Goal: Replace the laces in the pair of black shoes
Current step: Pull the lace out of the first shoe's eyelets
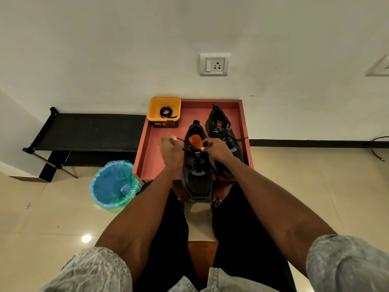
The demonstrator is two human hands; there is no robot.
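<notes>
While seen from the head camera: near black shoe [196,165] on red tray [151,157], toe over the front edge. Left hand [171,149] pinching black lace [180,140] pulled out left of the collar. Right hand [216,149] gripping the collar by the orange insole. Second shoe [221,131] just behind-right. Coiled lace [166,112] inside yellow tub [164,102].

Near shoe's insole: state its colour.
Orange insole, clearest in the head view.
</notes>
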